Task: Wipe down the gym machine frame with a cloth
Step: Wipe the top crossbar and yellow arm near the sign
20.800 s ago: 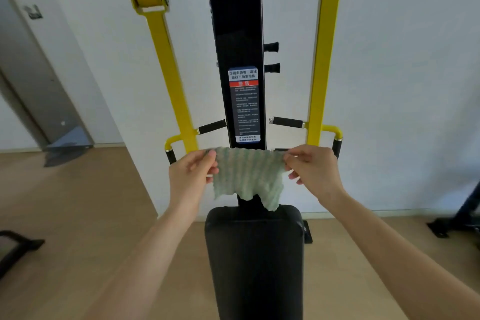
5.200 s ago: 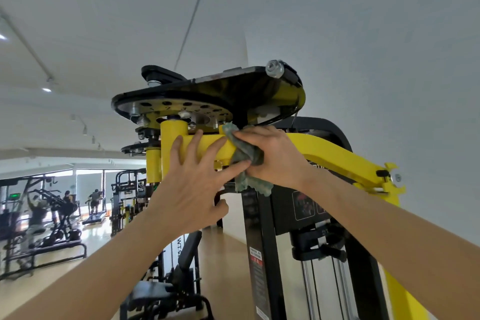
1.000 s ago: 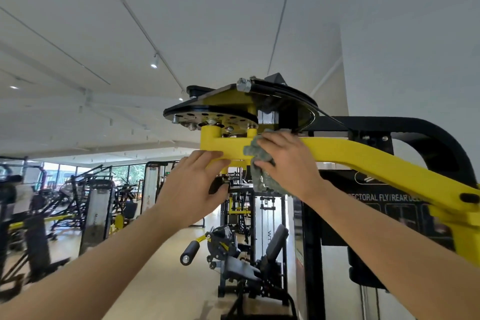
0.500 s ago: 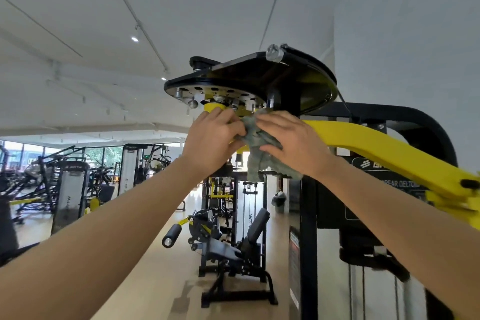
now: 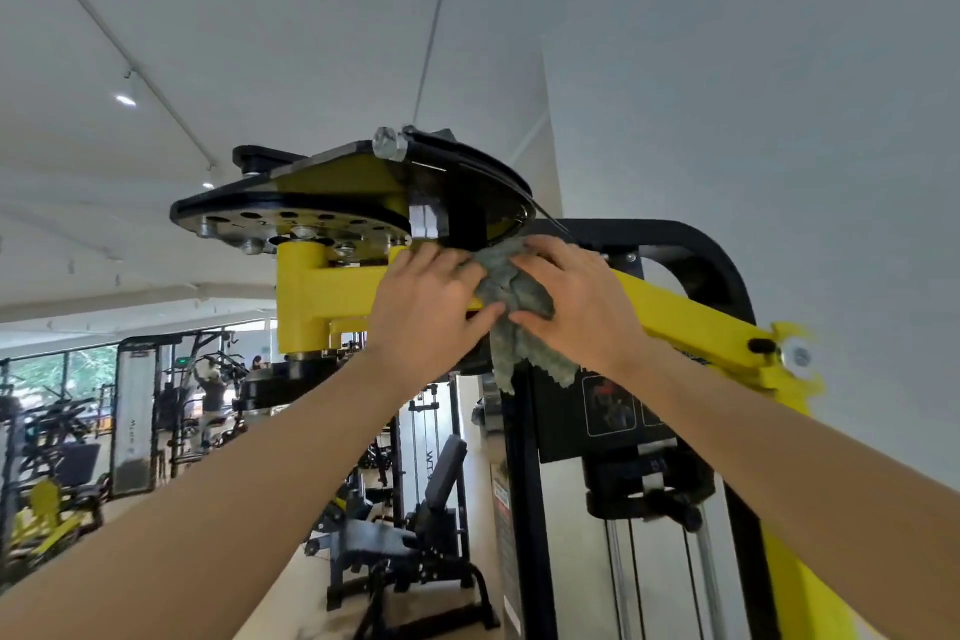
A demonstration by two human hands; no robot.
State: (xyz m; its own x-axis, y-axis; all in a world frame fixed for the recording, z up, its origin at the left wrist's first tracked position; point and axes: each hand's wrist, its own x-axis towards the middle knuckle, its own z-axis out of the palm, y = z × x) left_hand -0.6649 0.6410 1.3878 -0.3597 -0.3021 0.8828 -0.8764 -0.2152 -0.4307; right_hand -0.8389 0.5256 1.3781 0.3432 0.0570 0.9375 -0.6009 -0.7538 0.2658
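Soft, limp cloth (image 5: 511,299) handles best bunched, as right hand (image 5: 579,309) clutches it on yellow arm (image 5: 332,296), left hand (image 5: 428,309) hooking that arm.

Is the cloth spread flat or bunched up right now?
Bunched up: the cloth sits crumpled between the left hand and right hand against the yellow arm, one loose end hanging below.

Glossy yellow painted metal arm (image 5: 685,322); nubby grey-green cloth (image 5: 511,296).
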